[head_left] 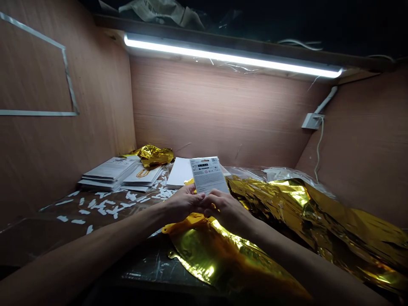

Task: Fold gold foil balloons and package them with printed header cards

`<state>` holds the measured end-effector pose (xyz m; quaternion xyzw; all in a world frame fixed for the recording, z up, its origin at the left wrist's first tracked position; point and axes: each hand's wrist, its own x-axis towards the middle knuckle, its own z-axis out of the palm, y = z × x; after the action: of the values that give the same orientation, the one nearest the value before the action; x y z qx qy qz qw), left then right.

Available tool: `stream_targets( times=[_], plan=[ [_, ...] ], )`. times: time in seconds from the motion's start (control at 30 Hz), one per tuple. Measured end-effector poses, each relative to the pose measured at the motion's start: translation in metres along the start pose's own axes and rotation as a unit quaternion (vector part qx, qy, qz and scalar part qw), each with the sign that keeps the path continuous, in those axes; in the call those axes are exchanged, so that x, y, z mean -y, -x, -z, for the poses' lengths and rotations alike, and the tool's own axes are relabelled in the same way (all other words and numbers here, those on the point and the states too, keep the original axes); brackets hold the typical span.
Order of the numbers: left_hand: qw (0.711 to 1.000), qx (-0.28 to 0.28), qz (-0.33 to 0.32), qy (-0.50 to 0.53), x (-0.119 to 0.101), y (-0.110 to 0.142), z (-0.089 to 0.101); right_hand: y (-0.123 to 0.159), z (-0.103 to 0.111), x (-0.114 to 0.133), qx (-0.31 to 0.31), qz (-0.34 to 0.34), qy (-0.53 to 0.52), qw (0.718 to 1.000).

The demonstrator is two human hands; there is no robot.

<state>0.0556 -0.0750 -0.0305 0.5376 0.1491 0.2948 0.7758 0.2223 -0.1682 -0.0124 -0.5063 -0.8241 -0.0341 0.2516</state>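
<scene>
A printed cardboard packaging card (208,175) stands tilted in front of me, its text side facing me and a hanging slot at its top. My left hand (185,199) grips its lower left edge, thumb on the front. My right hand (223,207) is closed at the card's lower right, fingers bent over the bottom edge. Directly under both hands lies a flat gold foil balloon (204,250) with small tabs on its left edge. Its upper part reaches up to my fingers; whether they also pinch the foil is hidden.
Stacks of printed cards (108,172) stand at the left, beside crumpled gold foil (154,156). White paper scraps (108,208) litter the table. A white stack (180,172) sits behind the card. A large pile of gold foil balloons (306,212) covers the right. A lit tube (232,55) hangs overhead.
</scene>
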Motion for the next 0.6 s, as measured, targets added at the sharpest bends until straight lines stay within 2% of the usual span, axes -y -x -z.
stream_targets(
  times=[0.23, 0.33, 0.47, 0.6],
  plan=[
    [1.000, -0.014, 0.007, 0.001, 0.005, 0.001, 0.001, 0.000, -0.013, 0.001, 0.040, -0.004, 0.024, 0.999],
    [0.999, -0.031, 0.009, 0.004, 0.008, -0.002, 0.004, 0.002, -0.019, 0.001, 0.049, 0.021, 0.090, 0.995],
    [0.999, -0.044, 0.009, 0.026, 0.008, -0.006, 0.007, 0.005, -0.022, -0.006, 0.026, 0.019, 0.138, 0.990],
    [0.998, -0.036, -0.002, 0.042, 0.008, -0.007, 0.008, 0.007, -0.019, -0.016, -0.020, 0.019, 0.071, 0.997]
  ],
)
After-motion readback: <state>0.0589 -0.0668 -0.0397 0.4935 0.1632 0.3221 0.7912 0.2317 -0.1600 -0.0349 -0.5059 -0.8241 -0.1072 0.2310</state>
